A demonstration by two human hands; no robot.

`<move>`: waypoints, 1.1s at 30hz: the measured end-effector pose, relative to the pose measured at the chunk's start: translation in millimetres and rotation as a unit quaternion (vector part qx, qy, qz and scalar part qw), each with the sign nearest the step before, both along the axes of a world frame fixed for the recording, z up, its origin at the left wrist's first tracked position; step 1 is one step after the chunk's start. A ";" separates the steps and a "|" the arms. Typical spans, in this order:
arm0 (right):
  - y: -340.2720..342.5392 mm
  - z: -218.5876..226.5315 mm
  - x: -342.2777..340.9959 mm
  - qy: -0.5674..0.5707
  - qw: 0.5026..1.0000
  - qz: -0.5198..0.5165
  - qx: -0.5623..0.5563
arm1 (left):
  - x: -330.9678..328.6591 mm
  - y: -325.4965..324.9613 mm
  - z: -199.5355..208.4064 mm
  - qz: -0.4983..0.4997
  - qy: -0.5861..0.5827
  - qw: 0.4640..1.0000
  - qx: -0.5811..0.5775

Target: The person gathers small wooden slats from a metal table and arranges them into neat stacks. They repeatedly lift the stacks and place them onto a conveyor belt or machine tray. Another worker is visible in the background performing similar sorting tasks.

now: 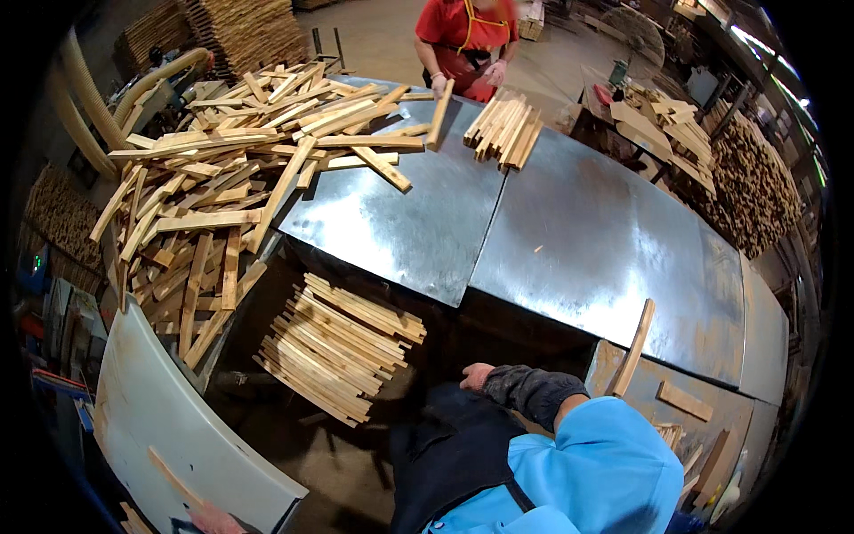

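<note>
My right hand, pinkish and below a dark sleeve cover, hangs in front of my black apron. Its fingers look curled, and I see nothing in them. To its left, a layer of wood strips lies side by side, lower than the metal tabletop. At the bottom left edge, my left hand is a blurred pinkish shape over a white curved panel. It appears closed on the end of a single wood strip. The lower edge cuts off the rest of that hand.
A large jumbled heap of wood strips covers the table's left side. Across the metal table, a person in red touches a strip beside a neat bundle. Loose pieces lie at right. Stacked lumber stands behind.
</note>
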State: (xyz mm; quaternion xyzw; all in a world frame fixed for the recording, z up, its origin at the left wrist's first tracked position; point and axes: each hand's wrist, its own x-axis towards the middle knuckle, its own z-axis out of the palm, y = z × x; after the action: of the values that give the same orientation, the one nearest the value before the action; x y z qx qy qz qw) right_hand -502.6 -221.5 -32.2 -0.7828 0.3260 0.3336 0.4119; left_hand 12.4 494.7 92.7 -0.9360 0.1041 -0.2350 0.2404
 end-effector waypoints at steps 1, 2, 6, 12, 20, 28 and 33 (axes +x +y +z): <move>8.0 1.9 -3.3 0.010 0.999 -0.034 0.004 | -5.3 -53.2 23.1 0.020 0.057 0.986 -0.157; 13.7 -2.2 -9.2 0.024 0.997 -0.072 0.011 | -2.6 -112.1 49.4 0.016 0.102 0.948 -0.300; 37.8 -38.4 -30.1 0.049 0.981 -0.186 0.009 | -24.4 -253.1 107.7 -0.079 0.230 0.801 -0.546; 56.0 -61.0 -87.0 -0.059 0.992 0.044 -0.105 | -123.5 -396.4 86.4 -0.207 0.383 0.643 -0.630; 108.8 -40.5 -163.4 0.052 0.896 -0.441 -0.008 | -241.3 -531.4 5.1 -0.268 0.663 0.458 -0.528; 95.9 -33.0 -224.5 0.036 0.969 -0.240 -0.055 | -299.0 -566.2 -32.5 -0.252 0.768 0.475 -0.347; 58.7 -52.4 -241.4 -0.056 0.850 -0.524 -0.020 | -300.1 -550.5 -116.4 -0.209 0.761 0.541 -0.291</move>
State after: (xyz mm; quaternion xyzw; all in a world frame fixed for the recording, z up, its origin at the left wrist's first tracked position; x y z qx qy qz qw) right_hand -743.9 -162.7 -84.5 -0.5214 0.6705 0.0177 0.5275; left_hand -287.7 -55.8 -23.7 -0.7335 0.3662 0.5045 -0.2708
